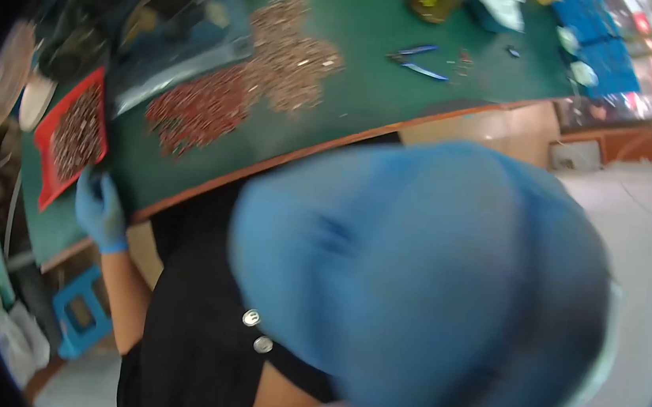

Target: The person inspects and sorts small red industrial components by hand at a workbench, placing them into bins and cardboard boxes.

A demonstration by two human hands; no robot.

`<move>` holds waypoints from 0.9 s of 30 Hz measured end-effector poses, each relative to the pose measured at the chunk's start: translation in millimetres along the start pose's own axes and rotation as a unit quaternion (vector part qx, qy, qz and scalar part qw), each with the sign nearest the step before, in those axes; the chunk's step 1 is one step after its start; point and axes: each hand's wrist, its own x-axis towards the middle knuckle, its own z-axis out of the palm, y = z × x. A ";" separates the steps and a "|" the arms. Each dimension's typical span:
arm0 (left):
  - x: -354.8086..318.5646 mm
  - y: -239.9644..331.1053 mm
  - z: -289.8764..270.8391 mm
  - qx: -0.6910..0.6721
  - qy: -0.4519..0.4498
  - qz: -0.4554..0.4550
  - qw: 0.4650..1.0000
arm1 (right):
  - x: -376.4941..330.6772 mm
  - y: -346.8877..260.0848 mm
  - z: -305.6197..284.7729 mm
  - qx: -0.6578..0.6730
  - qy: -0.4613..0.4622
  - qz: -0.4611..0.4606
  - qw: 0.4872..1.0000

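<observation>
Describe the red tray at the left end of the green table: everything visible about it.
The red tray is shallow and rectangular with a low raised rim, and looks like plastic. It lies flat on the green table near its left end, turned at an angle. A dense layer of small brownish parts fills it. A blue-gloved left hand rests at its lower right corner, touching or nearly touching the rim. A reddish heap of similar parts lies apart to its right.

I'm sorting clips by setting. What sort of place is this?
Probably a small-parts assembly or sorting workshop. A green work table bears loose piles of small parts, a red tray holds more, and blue-handled cutters lie nearby. A blue-gloved left hand rests by the tray.
</observation>
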 end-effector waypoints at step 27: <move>-2.7 5.2 -2.0 -0.031 0.028 -0.008 0.999 | -43.3 170.8 -102.0 -0.657 -0.232 0.290 0.656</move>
